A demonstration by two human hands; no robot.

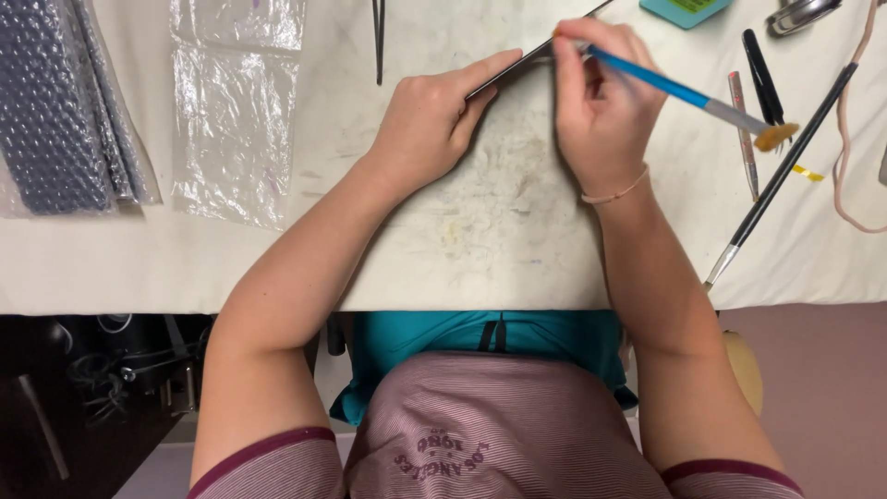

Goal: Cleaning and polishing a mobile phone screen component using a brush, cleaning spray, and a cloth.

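My left hand (434,115) and my right hand (601,102) hold a thin dark flat piece (517,66) on edge between them, above the stained white table top (499,222). The left fingers steady its lower left end; the right fingers pinch it further up. My right hand also grips a blue-handled brush (679,91), whose tan bristles (774,137) point out to the right, away from the piece.
Bubble-wrap sleeves (55,102) and a clear plastic bag (236,102) lie at the left. Tweezers (379,37) lie at the top. To the right are a long black brush (785,166), small hand tools (762,79), a teal box (684,9) and a pink cord (845,120).
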